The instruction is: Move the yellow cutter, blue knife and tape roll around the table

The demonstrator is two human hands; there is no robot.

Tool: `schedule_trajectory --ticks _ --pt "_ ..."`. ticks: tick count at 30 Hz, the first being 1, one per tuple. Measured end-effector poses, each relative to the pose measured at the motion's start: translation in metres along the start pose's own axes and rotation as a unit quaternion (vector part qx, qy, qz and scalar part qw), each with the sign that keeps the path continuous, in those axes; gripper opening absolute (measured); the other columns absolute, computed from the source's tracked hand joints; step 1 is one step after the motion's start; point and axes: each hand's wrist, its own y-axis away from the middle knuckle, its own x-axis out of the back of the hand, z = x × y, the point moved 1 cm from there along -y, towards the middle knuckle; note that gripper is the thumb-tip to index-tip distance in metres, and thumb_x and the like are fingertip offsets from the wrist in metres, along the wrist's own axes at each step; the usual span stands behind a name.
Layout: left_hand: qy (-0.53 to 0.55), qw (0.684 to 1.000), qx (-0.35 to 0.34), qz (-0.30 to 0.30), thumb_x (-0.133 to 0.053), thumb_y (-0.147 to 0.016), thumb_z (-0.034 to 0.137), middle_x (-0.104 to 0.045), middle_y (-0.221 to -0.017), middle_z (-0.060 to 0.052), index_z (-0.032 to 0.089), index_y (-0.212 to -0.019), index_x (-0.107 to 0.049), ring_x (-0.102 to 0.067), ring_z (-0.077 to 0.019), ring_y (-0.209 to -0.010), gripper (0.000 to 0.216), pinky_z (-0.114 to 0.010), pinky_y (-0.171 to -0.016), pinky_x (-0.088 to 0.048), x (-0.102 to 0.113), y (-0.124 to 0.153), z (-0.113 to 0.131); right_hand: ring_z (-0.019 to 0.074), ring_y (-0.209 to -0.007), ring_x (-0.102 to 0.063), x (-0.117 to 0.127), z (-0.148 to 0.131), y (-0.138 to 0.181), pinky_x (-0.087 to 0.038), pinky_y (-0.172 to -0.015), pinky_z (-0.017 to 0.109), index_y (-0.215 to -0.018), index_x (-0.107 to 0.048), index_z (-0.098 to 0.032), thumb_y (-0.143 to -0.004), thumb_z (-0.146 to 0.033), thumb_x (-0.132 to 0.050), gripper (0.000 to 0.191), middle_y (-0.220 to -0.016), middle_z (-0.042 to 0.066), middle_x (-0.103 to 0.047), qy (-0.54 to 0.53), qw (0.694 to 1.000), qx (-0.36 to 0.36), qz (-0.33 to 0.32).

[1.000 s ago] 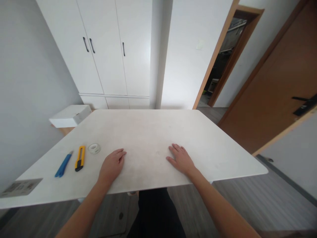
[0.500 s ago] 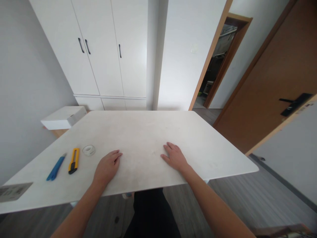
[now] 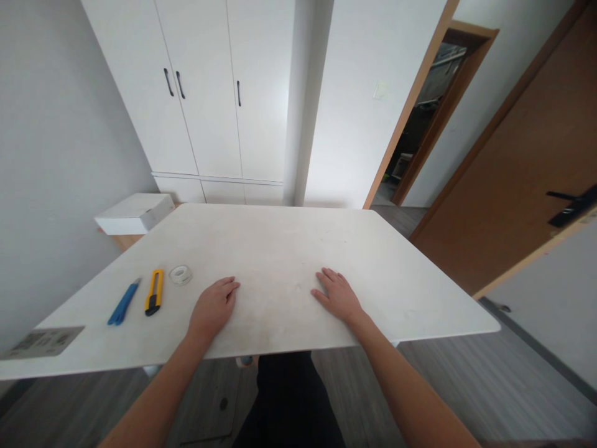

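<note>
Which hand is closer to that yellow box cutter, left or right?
Left. The left hand rests on the white table, right of the yellow box cutter and apart from it; the right hand rests much farther right.

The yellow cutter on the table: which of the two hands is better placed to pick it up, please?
Probably the left hand. It rests on the white table, nearer to the yellow cutter, and appears to hold nothing. The right hand lies farther away, beyond the left.
</note>
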Motion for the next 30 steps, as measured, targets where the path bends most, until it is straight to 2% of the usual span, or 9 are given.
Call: schedule_trajectory --ticks 23,30 --pt "0.002 1.0 0.007 -0.002 -0.039 -0.091 0.032 -0.071 -0.123 -0.01 0.019 -0.108 -0.075 -0.066 -0.0237 -0.113 0.042 -0.04 -0.106 -0.049 -0.0001 -0.0004 0.0009 0.0279 -0.144 -0.036 -0.0003 0.0004 -0.0004 -0.022 -0.12 0.045 -0.147 -0.049 -0.013 -0.098 -0.055 -0.044 0.065 -0.156 0.017 -0.041 0.008 1.0 -0.001 -0.003" --pt "0.003 1.0 0.009 -0.002 -0.039 -0.091 0.032 -0.071 -0.123 -0.008 0.021 -0.107 -0.075 -0.066 -0.0236 -0.114 0.041 -0.041 -0.107 -0.049 0.0021 -0.0001 0.0024 0.0277 -0.144 -0.036 -0.0004 0.0002 0.0002 -0.022 -0.12 0.046 -0.147 -0.049 -0.016 -0.097 -0.055 -0.044 0.063 -0.156 0.016 -0.042 0.004 1.0 -0.003 0.0"
